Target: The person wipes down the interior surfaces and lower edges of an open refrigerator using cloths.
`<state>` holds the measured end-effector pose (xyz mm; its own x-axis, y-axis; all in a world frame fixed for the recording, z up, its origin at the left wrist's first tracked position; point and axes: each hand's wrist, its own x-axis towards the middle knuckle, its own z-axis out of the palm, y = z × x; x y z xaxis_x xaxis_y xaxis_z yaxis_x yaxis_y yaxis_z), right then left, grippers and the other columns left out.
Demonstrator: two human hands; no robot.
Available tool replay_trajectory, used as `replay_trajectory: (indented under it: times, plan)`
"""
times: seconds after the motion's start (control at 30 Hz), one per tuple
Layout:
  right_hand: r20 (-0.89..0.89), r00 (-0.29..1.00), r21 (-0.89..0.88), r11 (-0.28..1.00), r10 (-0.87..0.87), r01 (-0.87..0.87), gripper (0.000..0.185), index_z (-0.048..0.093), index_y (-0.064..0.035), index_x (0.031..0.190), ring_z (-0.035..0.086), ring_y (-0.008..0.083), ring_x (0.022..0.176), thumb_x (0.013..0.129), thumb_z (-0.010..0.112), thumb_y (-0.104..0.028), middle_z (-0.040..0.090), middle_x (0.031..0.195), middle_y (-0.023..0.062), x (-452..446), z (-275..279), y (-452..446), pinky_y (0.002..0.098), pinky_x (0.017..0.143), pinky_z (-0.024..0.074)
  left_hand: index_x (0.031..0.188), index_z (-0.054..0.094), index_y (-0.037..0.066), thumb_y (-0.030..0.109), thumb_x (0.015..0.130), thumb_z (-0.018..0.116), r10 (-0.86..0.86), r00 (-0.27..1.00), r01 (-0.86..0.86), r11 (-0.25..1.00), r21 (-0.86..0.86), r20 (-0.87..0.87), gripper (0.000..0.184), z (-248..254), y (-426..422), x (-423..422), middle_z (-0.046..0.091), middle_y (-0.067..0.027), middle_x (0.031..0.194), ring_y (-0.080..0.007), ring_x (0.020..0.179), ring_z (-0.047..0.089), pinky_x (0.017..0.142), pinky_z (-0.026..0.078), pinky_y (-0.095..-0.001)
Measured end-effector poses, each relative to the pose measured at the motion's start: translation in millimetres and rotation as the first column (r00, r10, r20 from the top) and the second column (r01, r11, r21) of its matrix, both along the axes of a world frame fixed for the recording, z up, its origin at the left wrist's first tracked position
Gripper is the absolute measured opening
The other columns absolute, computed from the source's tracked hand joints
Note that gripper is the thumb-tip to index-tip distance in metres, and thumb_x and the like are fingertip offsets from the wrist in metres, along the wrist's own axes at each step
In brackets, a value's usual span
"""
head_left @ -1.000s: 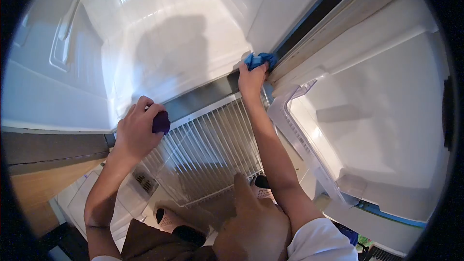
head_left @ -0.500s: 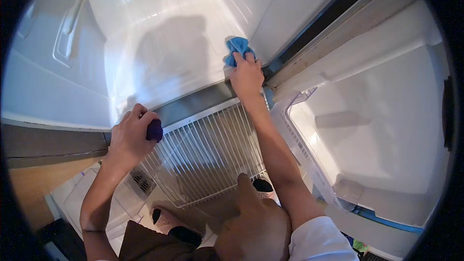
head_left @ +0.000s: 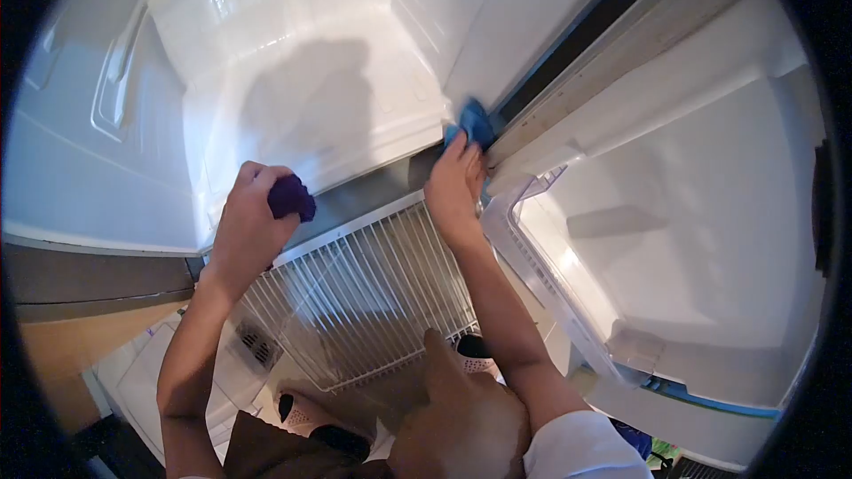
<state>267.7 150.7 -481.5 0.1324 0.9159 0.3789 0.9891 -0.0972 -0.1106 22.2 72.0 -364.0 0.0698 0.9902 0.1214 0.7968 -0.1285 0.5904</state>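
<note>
My left hand [head_left: 251,229] is closed around a dark purple cloth [head_left: 291,198], near the front left edge of the white refrigerator interior [head_left: 390,98]. My right hand [head_left: 455,184] grips a blue cloth [head_left: 475,122] at the front right corner of the compartment, beside the door hinge side. The blue cloth is slightly blurred. Below both hands, a white wire shelf [head_left: 364,288] leans in front of the refrigerator's grey front edge [head_left: 377,184].
The open refrigerator door [head_left: 701,213] with a clear door bin [head_left: 541,275] stands at the right. Clear plastic drawers [head_left: 169,381] lie at the lower left. Slippered feet [head_left: 311,412] are below the shelf. A brown rounded shape [head_left: 461,426], unclear, is at bottom centre.
My right hand has moved with the blue cloth from the compartment floor back to the front right corner. My left hand has lifted slightly, with more of the purple cloth showing.
</note>
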Motion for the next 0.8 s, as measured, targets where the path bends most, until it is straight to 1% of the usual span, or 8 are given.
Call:
replay_trajectory:
  times: [0.07, 0.17, 0.33, 0.43, 0.57, 0.67, 0.73, 0.8]
  plan:
    - [-0.456, 0.888, -0.242, 0.954, 0.049, -0.177, 0.053, 0.044, 0.0002, 0.127, 0.049, 0.042, 0.105, 0.076, 0.057, 0.002, 0.047, 0.118, 0.0208, 7.9, 11.1, -32.0, 0.0473, 0.094, 0.0405, 0.102, 0.061, 0.0, 0.005, 0.07, 0.07, 0.045, 0.998, -0.045, 0.999, 0.006, 0.047, 0.034, -1.8, 8.0, -3.6, 0.058, -0.014, 0.1, -0.0275, 0.089, 0.061, 0.081, 0.05, -0.0352]
    - [-0.715, 0.596, -0.024, 0.839, 0.366, -0.544, 0.051, 0.043, -0.0003, 0.127, 0.049, 0.0411, 0.106, 0.077, 0.051, 0.005, 0.049, 0.112, 0.0215, 19.8, 20.2, -85.8, 0.0466, 0.095, 0.0385, 0.107, 0.06, -0.004, 0.013, 0.074, 0.071, 0.278, 0.773, -0.053, 0.924, -0.379, 0.57, 0.039, -15.2, 31.5, -9.2, 0.064, -0.0103, 0.102, -0.0138, 0.092, 0.059, 0.083, 0.048, -0.0273]
    - [-0.903, 0.338, -0.058, 0.703, 0.266, -0.709, 0.054, 0.046, -0.0055, 0.127, 0.051, 0.0379, 0.105, 0.075, 0.05, 0.007, 0.05, 0.108, 0.0204, 28.0, 28.8, -115.3, 0.0438, 0.092, 0.04, 0.114, 0.056, 0.001, 0.004, 0.069, 0.067, 0.055, 0.963, -0.104, 0.979, 0.175, 0.264, 0.047, -90.6, 68.3, 36.7, 0.058, -0.0205, 0.108, -0.0379, 0.103, 0.056, 0.093, 0.045, -0.0397]
    - [-0.909, 0.344, -0.083, 0.706, 0.235, -0.704, 0.057, 0.048, -0.0086, 0.127, 0.051, 0.0369, 0.107, 0.073, 0.05, 0.008, 0.051, 0.111, 0.0196, 30.7, 16.9, -114.1, 0.041, 0.094, 0.0408, 0.113, 0.056, 0.002, 0.003, 0.069, 0.067, -0.045, 0.933, -0.07, 0.95, 0.303, 0.357, 0.045, -111.7, 84.7, 97.1, 0.057, -0.0201, 0.106, -0.038, 0.103, 0.054, 0.094, 0.044, -0.0406]
    - [-0.921, 0.309, -0.128, 0.568, 0.236, -0.813, 0.056, 0.05, -0.0086, 0.127, 0.054, 0.0273, 0.107, 0.074, 0.052, 0.011, 0.052, 0.113, 0.0133, 32.9, -1.0, -120.2, 0.0344, 0.093, 0.0419, 0.117, 0.054, 0.003, 0.001, 0.074, 0.07, -0.113, 0.726, 0.084, 0.994, 0.075, 0.678, 0.046, -94.0, 107.0, 170.6, 0.063, -0.0128, 0.106, -0.0226, 0.098, 0.061, 0.088, 0.048, -0.0332]
    - [-0.939, 0.299, -0.185, 0.482, 0.171, -0.856, 0.058, 0.05, -0.0091, 0.128, 0.053, 0.0275, 0.11, 0.073, 0.052, 0.011, 0.052, 0.116, 0.0135, 39.6, -2.3, -119.1, 0.0348, 0.094, 0.042, 0.114, 0.055, 0.002, 0.01, 0.077, 0.069, 0.039, 0.498, -0.331, 0.932, 0.149, 0.866, 0.04, -68.1, 120.8, 188.6, 0.064, -0.0139, 0.099, -0.0216, 0.089, 0.063, 0.081, 0.05, -0.033]
    - [-0.944, 0.308, -0.224, 0.464, 0.114, -0.857, 0.058, 0.05, -0.0091, 0.128, 0.052, 0.0279, 0.113, 0.073, 0.053, 0.01, 0.052, 0.117, 0.0137, 40.8, 3.0, -120.0, 0.0351, 0.095, 0.0417, 0.114, 0.056, 0.002, 0.008, 0.078, 0.068, 0.234, 0.275, -0.513, 0.856, -0.064, 0.932, 0.039, -42.2, 136.1, 181.9, 0.064, -0.0139, 0.099, -0.0203, 0.088, 0.063, 0.079, 0.051, -0.0333]
    - [-0.94, 0.324, -0.256, 0.416, 0.101, -0.872, 0.059, 0.049, -0.0081, 0.128, 0.051, 0.028, 0.114, 0.072, 0.053, 0.009, 0.051, 0.118, 0.0145, 41.4, 8.1, -114.7, 0.0362, 0.096, 0.0404, 0.115, 0.054, 0.0, 0.006, 0.077, 0.066, 0.226, 0.094, -0.475, 0.866, -0.156, 0.97, 0.039, -33.7, 143.7, 192.8, 0.063, -0.015, 0.099, -0.023, 0.086, 0.063, 0.077, 0.051, -0.0353]
